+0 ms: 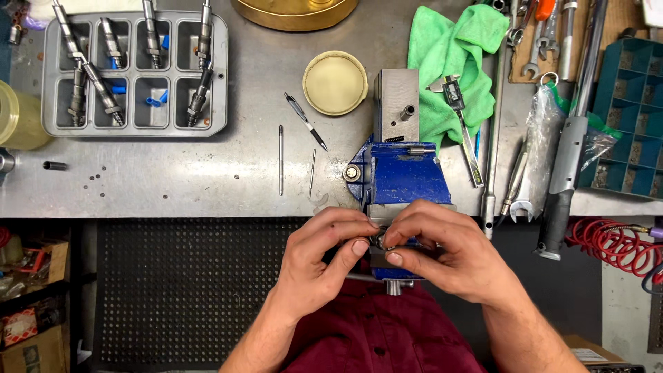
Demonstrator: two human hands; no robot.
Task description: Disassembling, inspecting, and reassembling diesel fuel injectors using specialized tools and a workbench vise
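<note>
Far left of my bench there's a grey tray [48, 69] with eight pockets, most of them holding long metal injectors [88, 69], plus a few little blue caps [156, 101]. Next to it on the bare metal bench [228, 173] lie a thin steel rod [280, 160], a shorter pin [312, 173] and a pen [306, 121], with a round cream lid [335, 82] just above them.

My left hand [318, 259] is curled in from the left, thumb and index fingertip pressed onto a small dark metal part [381, 241]. That part sits right at the near end of the blue vise [404, 176], which is bolted at the bench edge with a grey steel block [396, 103] standing behind it. My right hand [442, 252] comes in from the other side, thumb underneath and fingers over the top, pinching the same part. So both sets of fingers are closed tight on it and touching each other; most of the part is hidden under them, so I can't tell its exact shape.

To the right of the vise: a green rag [442, 48] with a digital caliper [461, 117] lying on it, then wrenches [535, 52], a big grey-handled tool [563, 186] and a teal parts bin [632, 117]. A red coiled hose [611, 245] hangs below the bench edge.
</note>
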